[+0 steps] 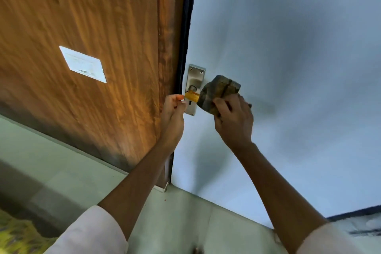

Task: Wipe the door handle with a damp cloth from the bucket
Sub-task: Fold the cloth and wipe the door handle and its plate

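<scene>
A silver door handle plate point(195, 76) is screwed to the pale blue door point(288, 68) near its left edge. A gold-coloured lever point(192, 95) sticks out from the plate. My right hand point(234, 119) is wrapped around a bunched dark grey-brown cloth point(218, 93), pressing it over the outer part of the lever. My left hand point(174, 109) pinches the lever's near end by the door edge, fingers closed on it. No bucket is in view.
A brown wood-grain panel point(92, 47) with a white switch plate point(83, 64) stands left of the door. Pale floor tiles point(61, 171) run below. A yellow-green patterned mat point(14, 235) lies at the bottom left corner.
</scene>
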